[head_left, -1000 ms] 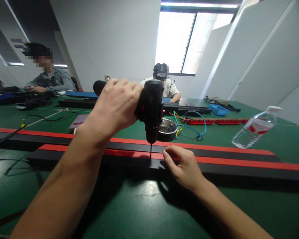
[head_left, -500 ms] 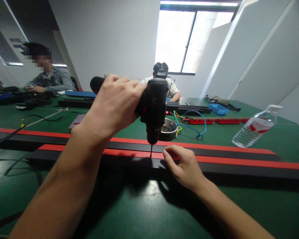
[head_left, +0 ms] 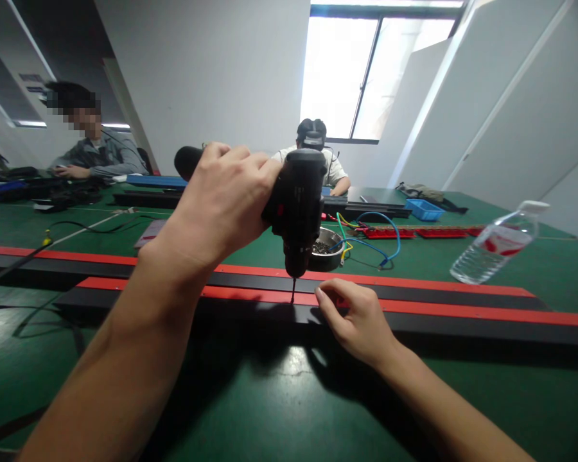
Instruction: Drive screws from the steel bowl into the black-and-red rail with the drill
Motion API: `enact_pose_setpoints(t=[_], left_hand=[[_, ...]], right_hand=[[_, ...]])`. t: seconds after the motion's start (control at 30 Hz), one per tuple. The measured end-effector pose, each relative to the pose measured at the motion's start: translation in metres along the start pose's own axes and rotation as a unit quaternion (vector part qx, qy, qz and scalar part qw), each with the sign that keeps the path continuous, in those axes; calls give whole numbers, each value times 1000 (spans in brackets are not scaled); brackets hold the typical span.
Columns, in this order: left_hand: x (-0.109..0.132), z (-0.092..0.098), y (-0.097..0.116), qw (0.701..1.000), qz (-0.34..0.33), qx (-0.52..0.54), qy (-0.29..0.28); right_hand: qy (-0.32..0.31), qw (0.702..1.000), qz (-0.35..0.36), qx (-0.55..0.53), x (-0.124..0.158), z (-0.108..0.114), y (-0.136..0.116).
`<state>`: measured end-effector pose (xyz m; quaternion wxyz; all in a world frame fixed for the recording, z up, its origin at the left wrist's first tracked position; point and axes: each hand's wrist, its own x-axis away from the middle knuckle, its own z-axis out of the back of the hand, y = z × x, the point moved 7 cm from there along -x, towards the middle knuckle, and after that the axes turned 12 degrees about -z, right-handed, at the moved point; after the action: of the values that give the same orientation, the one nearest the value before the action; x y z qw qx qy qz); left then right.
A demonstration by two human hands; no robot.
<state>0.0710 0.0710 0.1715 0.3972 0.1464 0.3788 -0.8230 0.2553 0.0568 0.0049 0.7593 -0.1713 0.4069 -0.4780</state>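
My left hand (head_left: 228,196) is wrapped around the handle of a black cordless drill (head_left: 301,205). The drill points straight down, and its long thin bit (head_left: 293,290) meets the near edge of a red-topped black bar (head_left: 424,309). Just right of the bit is my right hand (head_left: 359,321), fingers curled, with thumb and forefinger nearly together by the bar. Whether a small part sits between those fingertips cannot be made out. Behind the drill stands a round metal bowl (head_left: 328,249) of small dark pieces, partly hidden.
A second red-and-black bar (head_left: 395,282) lies parallel behind the first. Farther right are a tilted water bottle (head_left: 501,242), a blue tray (head_left: 424,210) and a row of red strips (head_left: 390,234). Coloured wires (head_left: 390,224) lie by the bowl. Two people sit across the green table (head_left: 289,410).
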Motion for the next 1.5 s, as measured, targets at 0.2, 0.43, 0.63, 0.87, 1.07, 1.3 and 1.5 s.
enact_pose_setpoints(t=[0.2,0.43,0.63,0.87,1.07,1.3,1.5], left_hand=[[-1,-1,2,1000,-6,-15,-16],[2,-3,-1,1000,-10,-14,14],[1,-3,0,1000,-11,-23,14],[0,-1,1,1000,-11,-9,12],[-1,2,8,999,-23,-41,13],[-1,5,9,998,-16,-51,22],[-2,8,14,999,-19,-48,16]], right_hand=[[0,1000,-1,-3,-1,-1,0],[1,1000,2,0,0,-1,-2],[1,1000,2,-5,1,-2,-2],[-3,1000,-9,-22,2,-2,2],[8,998,29,-50,6,-2,-3],[-3,996,70,-51,9,-3,-9],[-34,995,84,-50,12,-9,-12]])
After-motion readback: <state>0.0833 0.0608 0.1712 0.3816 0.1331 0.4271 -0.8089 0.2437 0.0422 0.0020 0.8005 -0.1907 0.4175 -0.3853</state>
